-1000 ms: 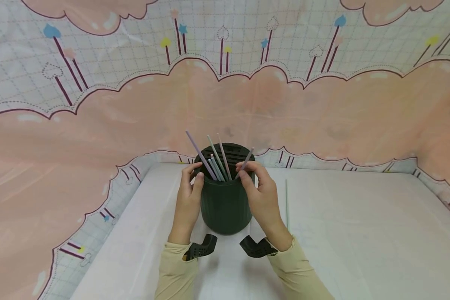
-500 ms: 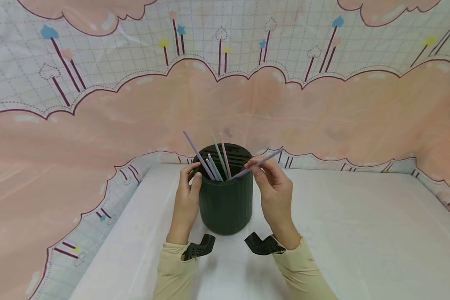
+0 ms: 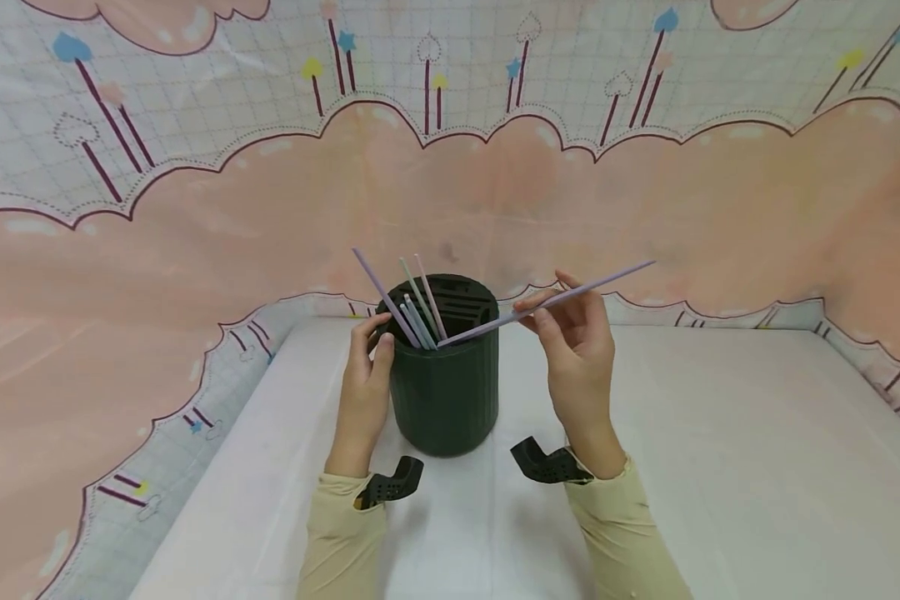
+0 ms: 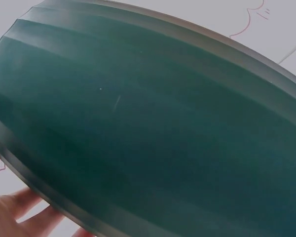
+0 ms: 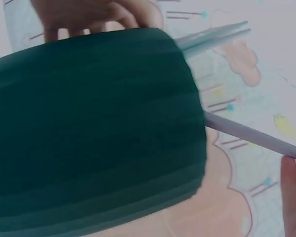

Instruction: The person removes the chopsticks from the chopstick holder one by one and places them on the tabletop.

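Observation:
A dark green round holder (image 3: 444, 400) with a slotted top stands upright on the white surface. My left hand (image 3: 365, 375) grips its left side near the rim, and fingers (image 4: 39, 219) show along its wall in the left wrist view. Several thin pastel straws, among them a purple straw (image 3: 378, 283) and a pink straw (image 3: 429, 296), lean in the front opening. My right hand (image 3: 579, 358), to the right, pinches another purple straw (image 3: 607, 278) between thumb and fingers. That straw slants up to the right, its lower end at the holder's front rim.
White cloth covers the table (image 3: 720, 450), with a peach and white patterned curtain (image 3: 645, 208) behind and to the left. Black wrist mounts (image 3: 547, 462) stick out inward from both sleeves.
My right hand has moved right, drawing the purple straw out and tilting it lower. The left hand keeps its grip on the holder. The thin green straw seen on the table earlier is no longer visible.

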`<move>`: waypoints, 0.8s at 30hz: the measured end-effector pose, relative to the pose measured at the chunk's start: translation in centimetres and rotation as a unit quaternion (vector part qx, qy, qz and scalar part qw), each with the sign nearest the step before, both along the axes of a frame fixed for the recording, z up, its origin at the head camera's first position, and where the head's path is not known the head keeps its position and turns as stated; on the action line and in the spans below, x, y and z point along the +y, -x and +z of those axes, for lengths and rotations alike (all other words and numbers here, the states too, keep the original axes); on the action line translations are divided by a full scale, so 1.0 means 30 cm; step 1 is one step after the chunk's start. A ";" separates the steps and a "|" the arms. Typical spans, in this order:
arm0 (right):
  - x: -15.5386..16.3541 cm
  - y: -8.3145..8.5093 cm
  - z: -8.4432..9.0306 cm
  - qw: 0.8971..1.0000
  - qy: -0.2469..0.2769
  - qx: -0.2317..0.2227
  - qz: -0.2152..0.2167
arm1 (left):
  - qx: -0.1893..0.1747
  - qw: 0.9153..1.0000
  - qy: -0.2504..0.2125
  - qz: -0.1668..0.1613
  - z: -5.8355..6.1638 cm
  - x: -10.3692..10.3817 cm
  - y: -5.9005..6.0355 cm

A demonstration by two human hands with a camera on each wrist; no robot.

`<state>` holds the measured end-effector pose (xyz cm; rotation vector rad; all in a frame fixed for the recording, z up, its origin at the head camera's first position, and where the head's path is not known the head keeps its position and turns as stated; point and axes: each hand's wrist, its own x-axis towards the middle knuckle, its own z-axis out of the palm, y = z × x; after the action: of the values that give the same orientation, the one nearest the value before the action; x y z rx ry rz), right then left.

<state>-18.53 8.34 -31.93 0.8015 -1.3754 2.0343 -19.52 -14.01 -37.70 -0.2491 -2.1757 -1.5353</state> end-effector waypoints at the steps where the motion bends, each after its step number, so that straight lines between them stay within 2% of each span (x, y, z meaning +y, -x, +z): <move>1: 0.006 0.006 -0.003 1.000 0.010 -0.005 -0.006 | -0.001 1.000 0.000 0.003 0.001 -0.002 0.000; 5: 0.041 0.034 -0.017 0.997 0.071 -0.018 -0.013 | -0.007 1.000 -0.002 0.008 0.004 -0.013 -0.003; 9: 0.094 0.059 -0.035 0.991 0.134 -0.015 0.016 | -0.021 1.000 -0.003 0.009 -0.001 -0.021 -0.009; 13: 0.148 0.074 -0.043 0.988 0.151 -0.019 0.024 | -0.028 1.000 -0.009 0.007 -0.006 -0.021 -0.017; 16: 0.185 0.082 -0.042 0.992 0.120 -0.044 0.004 | -0.022 1.000 -0.010 0.005 -0.004 -0.020 -0.017; 20: 0.241 0.087 -0.051 0.993 0.043 -0.103 -0.030 | -0.009 1.000 -0.016 -0.006 0.000 -0.015 -0.007; 22: 0.270 0.093 -0.062 0.989 -0.005 -0.137 -0.054 | -0.004 1.000 -0.022 -0.015 -0.003 -0.010 -0.001; 24: 0.300 0.100 -0.074 0.979 -0.067 -0.168 -0.091 | 0.000 0.999 -0.025 -0.022 -0.003 -0.001 0.005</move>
<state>-21.52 17.34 -34.16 0.3753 -1.7186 2.0112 -19.67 -14.04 -37.81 -0.2830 -2.1418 -1.6101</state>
